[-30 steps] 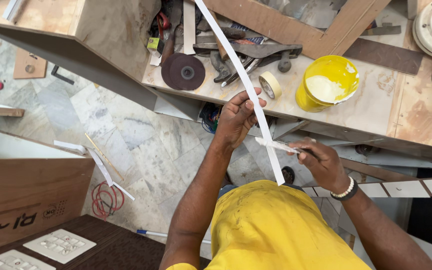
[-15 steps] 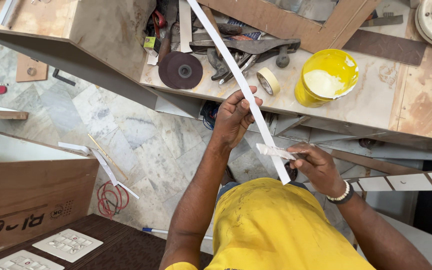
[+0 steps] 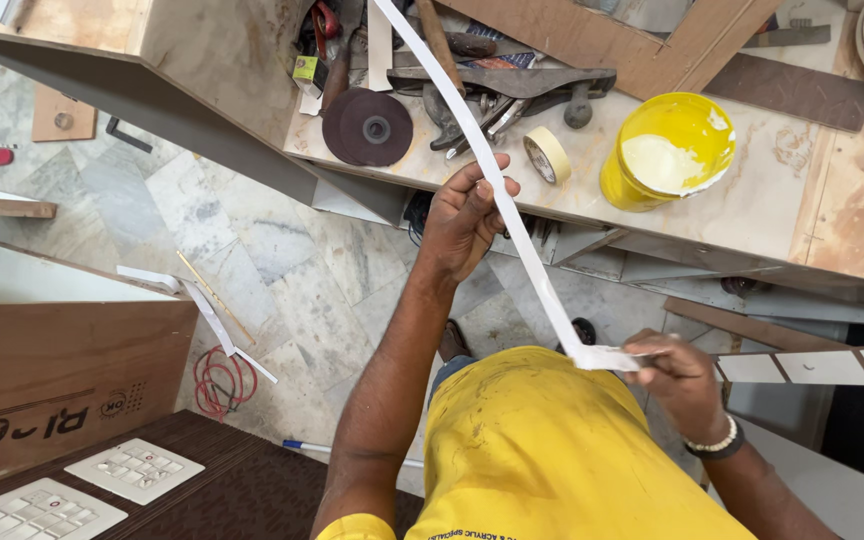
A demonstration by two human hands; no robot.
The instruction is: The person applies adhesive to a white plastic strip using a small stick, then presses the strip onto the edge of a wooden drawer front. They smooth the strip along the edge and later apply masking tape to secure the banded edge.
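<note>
Left hand: the left hand (image 3: 467,215) is raised toward the bench edge, fingers curled closed around the white edging strip (image 3: 497,185) partway along its length; the pinch there steadies the strip so it does not sag or twist
Right hand: the right hand (image 3: 677,375) sits low and near, at the right, closed on the strip's near end, which is bent over into a short flat tab; holding the end seems to keep the band taut between the two hands
Strip: it runs diagonally from the far top of the view, over the tools, down through the left hand to the right hand, in the air above the floor, clear of the bench
Workbench: the workbench (image 3: 752,200) lies far and right; its surface is stained
Bucket: a yellow bucket (image 3: 667,150) of pale paste stands open on the bench, right of the strip, within reach
Tape roll: a roll of masking tape (image 3: 547,155) leans between strip and bucket
Disc: a dark abrasive disc (image 3: 367,127) lies flat left of the strip, beside a heap of hand tools (image 3: 502,90)
Floor: offcuts of white strip (image 3: 202,305) and a red cable coil (image 3: 220,380) lie on the marble floor (image 3: 292,280) at left
</note>
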